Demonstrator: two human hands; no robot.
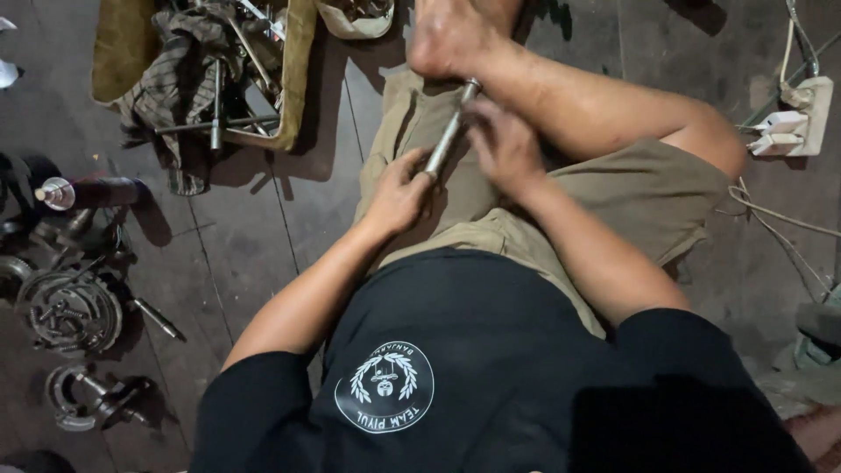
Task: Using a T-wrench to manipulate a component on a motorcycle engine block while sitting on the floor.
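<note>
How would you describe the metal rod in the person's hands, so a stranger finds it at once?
Start at the khaki shorts in the middle. Above the lap, the left hand and the right hand hold a slim metal rod that slants up toward the bare foot. It is the only tool off the floor.

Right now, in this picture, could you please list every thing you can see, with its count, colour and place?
metal rod: one, silver, held over the lap
tool tray: one, yellowish, top left, full of metal tools and a cloth
cross wrench: one, grey, lying on the tray
round metal parts: several, grey, on the floor at left
spray can: one, dark with pale cap, lying at left
power strip: one, white, top right, with white plugs
wooden floor: dark brown
left hand: grips the rod's lower end
right hand: blurred, on the rod's upper part
bare foot: one, top centre, at the rod's tip
</note>
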